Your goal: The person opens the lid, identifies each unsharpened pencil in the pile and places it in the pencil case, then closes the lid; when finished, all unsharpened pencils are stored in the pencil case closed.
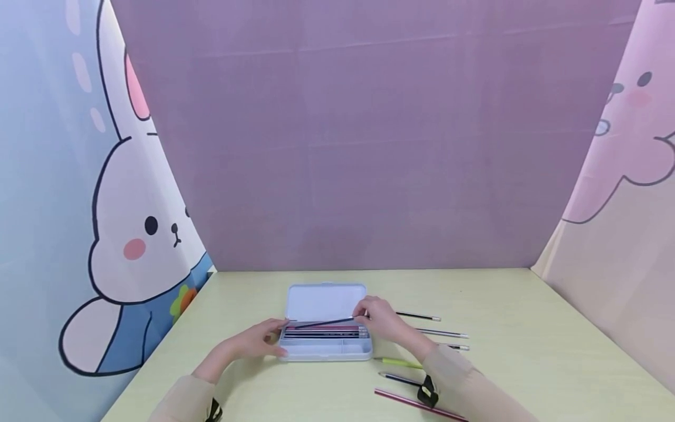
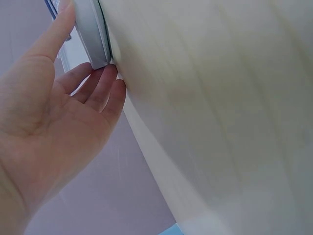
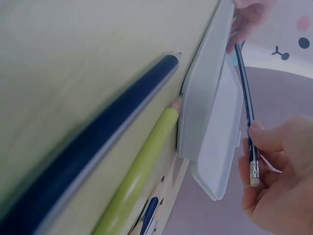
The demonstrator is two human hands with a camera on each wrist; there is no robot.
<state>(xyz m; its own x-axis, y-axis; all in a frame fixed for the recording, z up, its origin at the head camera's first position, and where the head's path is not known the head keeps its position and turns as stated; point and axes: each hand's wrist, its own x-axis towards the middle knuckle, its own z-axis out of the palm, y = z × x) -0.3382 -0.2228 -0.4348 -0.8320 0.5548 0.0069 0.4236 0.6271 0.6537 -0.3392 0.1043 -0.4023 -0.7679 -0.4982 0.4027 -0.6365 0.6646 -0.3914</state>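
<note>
A white pencil case [image 1: 327, 357] lies on the table with its lid [image 1: 327, 302] raised at the back. Several pencils [image 1: 327, 335] lie side by side in its rear compartment; the front compartments show bare. My left hand [image 1: 254, 340] grips the case's left end, thumb and fingers spanning it, seen close up in the left wrist view. Over the rear compartment, my right hand [image 1: 381, 319] pinches a dark striped pencil [image 3: 246, 93] near its eraser end. That pencil slants across the case, its far end by the left fingers.
Right of the case, a yellow-green pencil [image 1: 401, 363], a dark blue pencil [image 1: 399, 378] and a red striped pencil [image 1: 406, 401] lie on the table [image 1: 501, 328]. Farther back lie several eraser-tipped pencils [image 1: 448, 334], partly behind the right arm. A purple cloth [image 1: 369, 146] hangs behind.
</note>
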